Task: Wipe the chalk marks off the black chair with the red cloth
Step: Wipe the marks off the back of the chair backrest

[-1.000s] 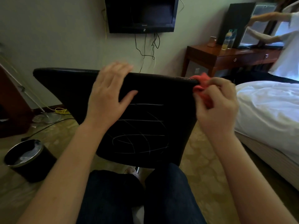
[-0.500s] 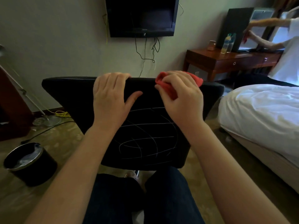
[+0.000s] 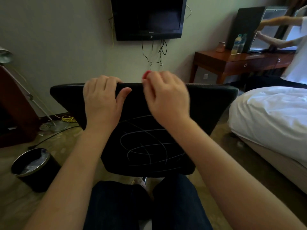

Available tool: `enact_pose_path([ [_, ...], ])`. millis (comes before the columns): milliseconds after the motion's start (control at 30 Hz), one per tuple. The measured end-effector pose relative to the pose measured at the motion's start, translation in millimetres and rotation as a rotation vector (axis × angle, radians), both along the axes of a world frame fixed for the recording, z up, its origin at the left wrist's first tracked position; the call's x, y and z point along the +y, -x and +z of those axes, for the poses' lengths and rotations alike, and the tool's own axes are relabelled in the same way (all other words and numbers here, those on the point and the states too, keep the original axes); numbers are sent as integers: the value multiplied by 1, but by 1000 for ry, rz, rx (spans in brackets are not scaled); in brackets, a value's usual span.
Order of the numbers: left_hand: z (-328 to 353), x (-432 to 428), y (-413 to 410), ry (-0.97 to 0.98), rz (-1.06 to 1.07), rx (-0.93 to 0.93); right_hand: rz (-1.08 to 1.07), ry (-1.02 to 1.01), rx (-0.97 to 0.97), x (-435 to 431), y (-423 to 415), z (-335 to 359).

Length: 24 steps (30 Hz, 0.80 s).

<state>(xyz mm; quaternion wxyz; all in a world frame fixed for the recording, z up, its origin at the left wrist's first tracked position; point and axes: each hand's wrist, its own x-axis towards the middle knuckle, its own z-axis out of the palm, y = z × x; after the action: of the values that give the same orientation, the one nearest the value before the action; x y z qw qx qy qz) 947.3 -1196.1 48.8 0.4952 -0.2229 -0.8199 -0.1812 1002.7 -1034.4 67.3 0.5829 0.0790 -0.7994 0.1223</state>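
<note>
Bedroom floor (image 3: 71,143) open at left. One black chair (image 3: 207,103): top edge gripped by left hand (image 3: 101,103); one red cloth (image 3: 146,74), mostly hidden, apparently clenched in right hand (image 3: 166,98).

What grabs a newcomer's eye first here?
The white chalk scribbles looping across the black padded chair back, dead centre of the view. Just above them, the left hand grips the chair's top edge, while the right hand, blurred, bunches a small red cloth at that same edge. Behind, a dark flat-screen television is mounted top centre.
</note>
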Motion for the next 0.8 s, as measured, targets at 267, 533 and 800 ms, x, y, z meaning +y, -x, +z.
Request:
enact_pose_path([
  [267,3,-15,-1,-8,-125,-33,-142,-77,45,77,-18,-4],
  [533,-1,18,-13,-57,-49,45,-140,186,-75,116,-28,-7],
  [800,0,22,-24,62,-109,35,31,-40,41,-12,6,-1],
])
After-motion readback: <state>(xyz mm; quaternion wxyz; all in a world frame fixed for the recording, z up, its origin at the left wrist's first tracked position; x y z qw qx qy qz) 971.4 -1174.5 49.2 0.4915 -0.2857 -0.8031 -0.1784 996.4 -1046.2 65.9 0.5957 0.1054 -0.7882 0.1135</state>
